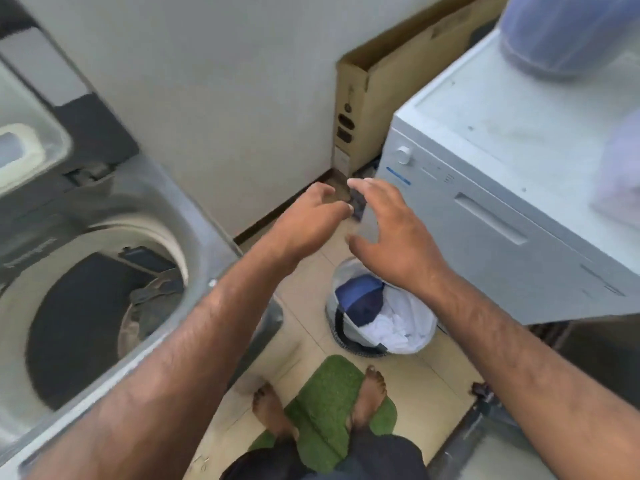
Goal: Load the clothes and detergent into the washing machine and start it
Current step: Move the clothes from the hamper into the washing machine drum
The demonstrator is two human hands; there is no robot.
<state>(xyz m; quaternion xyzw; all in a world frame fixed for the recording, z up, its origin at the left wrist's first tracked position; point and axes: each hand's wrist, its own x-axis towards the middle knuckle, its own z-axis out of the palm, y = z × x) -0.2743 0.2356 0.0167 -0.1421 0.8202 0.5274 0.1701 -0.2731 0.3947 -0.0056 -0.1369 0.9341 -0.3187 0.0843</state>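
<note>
A top-loading washing machine (194,216) stands at the left with its lid up, and dark clothes (86,323) lie in its drum. On the floor between the appliances sits a round laundry basket (337,327) holding a blue garment (360,299) and white clothes (398,327). My left hand (304,220) and my right hand (391,233) are both stretched out in the air above the basket, fingers spread and relaxed, holding nothing. No detergent is clearly recognisable.
A white front-panel appliance (485,209) stands at the right with a blurred bluish bag (568,32) on top. A cardboard box (367,98) leans in the corner. My bare feet are on a green mat (325,403) on the tiled floor.
</note>
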